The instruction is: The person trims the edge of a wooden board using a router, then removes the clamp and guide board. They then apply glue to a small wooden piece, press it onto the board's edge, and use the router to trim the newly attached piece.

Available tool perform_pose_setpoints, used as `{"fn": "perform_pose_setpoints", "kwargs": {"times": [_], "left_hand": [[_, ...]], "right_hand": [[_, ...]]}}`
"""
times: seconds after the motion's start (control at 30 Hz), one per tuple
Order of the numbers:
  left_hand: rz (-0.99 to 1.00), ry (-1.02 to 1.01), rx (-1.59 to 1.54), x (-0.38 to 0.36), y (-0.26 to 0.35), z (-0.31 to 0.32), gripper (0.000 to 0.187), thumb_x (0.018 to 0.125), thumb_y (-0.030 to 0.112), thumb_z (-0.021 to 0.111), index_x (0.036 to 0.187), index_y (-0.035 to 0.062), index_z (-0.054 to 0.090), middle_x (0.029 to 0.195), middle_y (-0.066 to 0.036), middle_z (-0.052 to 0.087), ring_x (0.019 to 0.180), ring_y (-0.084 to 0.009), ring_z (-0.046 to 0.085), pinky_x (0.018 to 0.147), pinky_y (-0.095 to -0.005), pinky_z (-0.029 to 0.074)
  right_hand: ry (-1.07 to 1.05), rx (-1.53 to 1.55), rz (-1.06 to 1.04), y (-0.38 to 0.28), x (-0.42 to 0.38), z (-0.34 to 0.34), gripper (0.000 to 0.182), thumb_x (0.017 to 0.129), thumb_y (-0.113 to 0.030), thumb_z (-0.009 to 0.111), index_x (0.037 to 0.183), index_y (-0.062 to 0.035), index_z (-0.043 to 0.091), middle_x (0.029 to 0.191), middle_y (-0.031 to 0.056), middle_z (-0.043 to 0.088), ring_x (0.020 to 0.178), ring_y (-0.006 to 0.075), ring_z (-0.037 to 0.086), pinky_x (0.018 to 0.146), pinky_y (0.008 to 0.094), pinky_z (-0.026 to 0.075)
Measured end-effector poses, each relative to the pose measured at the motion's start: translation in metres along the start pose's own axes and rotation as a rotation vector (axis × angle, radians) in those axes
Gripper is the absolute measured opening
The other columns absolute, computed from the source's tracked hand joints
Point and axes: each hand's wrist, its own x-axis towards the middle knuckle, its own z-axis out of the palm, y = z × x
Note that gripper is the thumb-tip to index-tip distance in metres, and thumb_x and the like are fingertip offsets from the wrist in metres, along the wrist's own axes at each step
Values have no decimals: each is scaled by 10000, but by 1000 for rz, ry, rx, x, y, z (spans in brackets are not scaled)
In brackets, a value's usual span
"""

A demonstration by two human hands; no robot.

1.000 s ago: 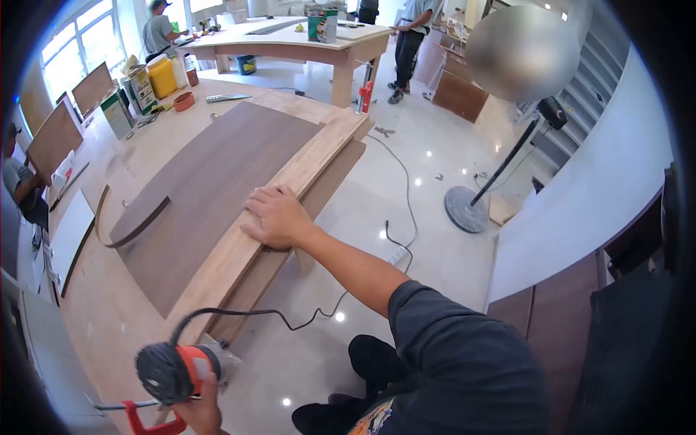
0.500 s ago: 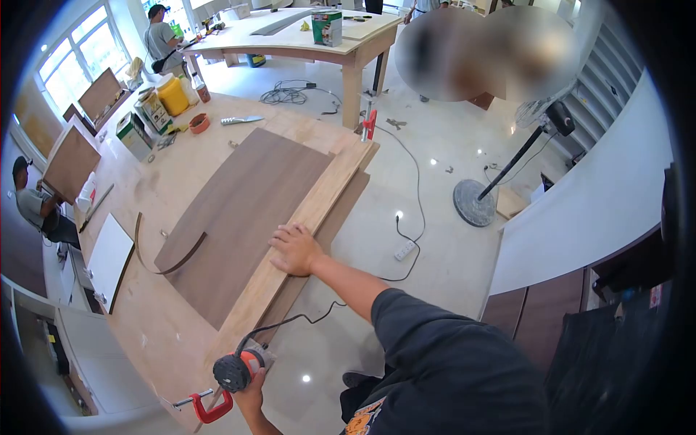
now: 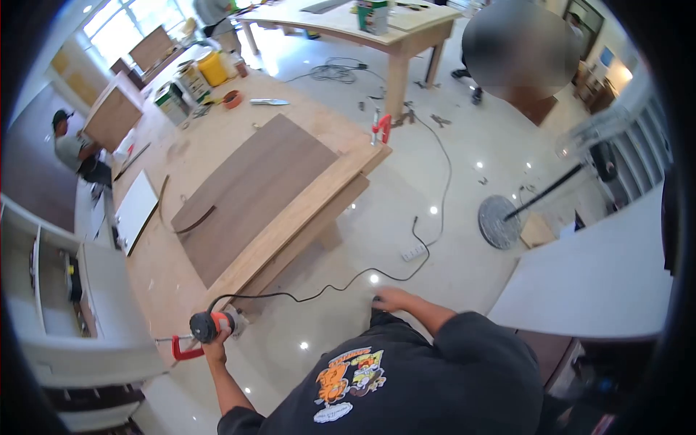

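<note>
My left hand (image 3: 217, 349) is wrapped round the orange body of a trim router (image 3: 222, 324). The router has a black top and a clear base, and sits at the near end of a light wooden board (image 3: 290, 226). Its black cord (image 3: 330, 288) runs off to the right over the floor. My right hand (image 3: 395, 299) hangs off the board, by my dark trouser leg; its fingers are blurred and partly hidden. A dark brown veneer sheet (image 3: 254, 190) lies under the board's edge. Red clamps grip the near end (image 3: 187, 354) and the far end (image 3: 385, 129).
A workbench (image 3: 156, 290) carries a curved strip (image 3: 194, 223), a white panel (image 3: 138, 210), cans and a yellow tub (image 3: 212, 69). On the floor are a power strip (image 3: 414, 251) and a standing fan (image 3: 500, 221). One person (image 3: 72, 148) handles a panel at left; others stand farther back.
My right hand has left the board and dropped down toward my leg. My left hand still holds the router at the near end. The view has shifted, showing more of my shirt.
</note>
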Motion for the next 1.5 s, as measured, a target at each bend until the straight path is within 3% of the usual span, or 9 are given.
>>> {"fn": "perform_pose_setpoints", "kwargs": {"times": [0.17, 0.2, 0.27, 0.33, 0.43, 0.53, 0.6, 0.8, 1.5], "left_hand": [[14, 19, -233, -54, 26, 55, 613, 669, -2, 839, 1245, 77, 644, 1125, -23, 665, 1038, -178, 643, 967, -345, 511], [-2, -4, -228, -65, 24, 66, 627, 672, 7, 846, 1258, 81, 636, 1137, -24, 661, 1049, -181, 640, 980, -349, 506], [9, -121, -64, -77, 24, 89, 664, 681, 61, 876, 1294, 82, 621, 1169, -21, 651, 1082, -189, 630, 1010, -350, 485], [122, -235, -49, -82, 38, 128, 650, 672, 101, 894, 1271, 69, 642, 1182, -30, 659, 1090, -181, 628, 1001, -346, 485], [248, -459, 116, -82, 91, 180, 618, 679, 128, 895, 1247, 57, 660, 1190, -43, 681, 1112, -169, 621, 993, -343, 486], [366, -602, 158, -74, 121, 221, 664, 633, 174, 909, 1239, 73, 658, 1172, -69, 702, 1113, -229, 639, 988, -374, 492], [603, -568, 213, -65, 125, 245, 684, 591, 199, 914, 1219, 93, 662, 1148, -83, 707, 1097, -284, 649, 962, -399, 502], [863, -733, 216, -38, 161, 288, 653, 549, 232, 880, 1159, 153, 661, 1099, -99, 695, 1034, -366, 633, 857, -449, 510], [740, -880, 376, -19, 141, 301, 767, 600, 337, 863, 1291, 153, 585, 1248, -90, 655, 1210, -322, 586, 1004, -473, 454]], "right_hand": [[188, 44, 1222, 255, -223, 78, 380, 877, -203, 625, 1220, -65, 715, 1263, 185, 679, 1243, 365, 608, 1026, 471, 490], [205, -48, 945, 387, -232, 142, 314, 915, -229, 618, 1161, -61, 716, 1223, 230, 685, 1113, 363, 678, 953, 469, 521], [732, 937, 1200, 295, -281, 47, 335, 943, -317, 609, 982, 0, 711, 927, 180, 729, 876, 314, 741, 770, 512, 567], [762, 334, 849, 368, -276, 58, 406, 967, -349, 579, 878, 37, 670, 775, 186, 683, 618, 295, 700, 558, 453, 561], [1021, 890, 869, 280, -201, -4, 156, 906, -148, 574, 929, -30, 673, 654, 191, 657, 465, 309, 624, 477, 410, 520], [886, -312, 177, 235, -87, -26, 191, 910, -205, 616, 973, -51, 711, 733, 115, 649, 734, 237, 653, 644, 402, 518], [863, 684, 228, 45, -73, -88, 297, 897, -232, 699, 1111, -34, 645, 950, 133, 696, 853, 212, 647, 772, 340, 528], [658, 212, -551, -184, -153, -182, 802, 785, -245, 828, 1464, -74, 436, 1404, 158, 528, 1281, 295, 521, 1062, 409, 420], [575, -228, -78, -243, -79, -159, 686, 652, -195, 864, 1269, -113, 574, 1238, 122, 582, 1105, 355, 624, 873, 443, 542]]}}
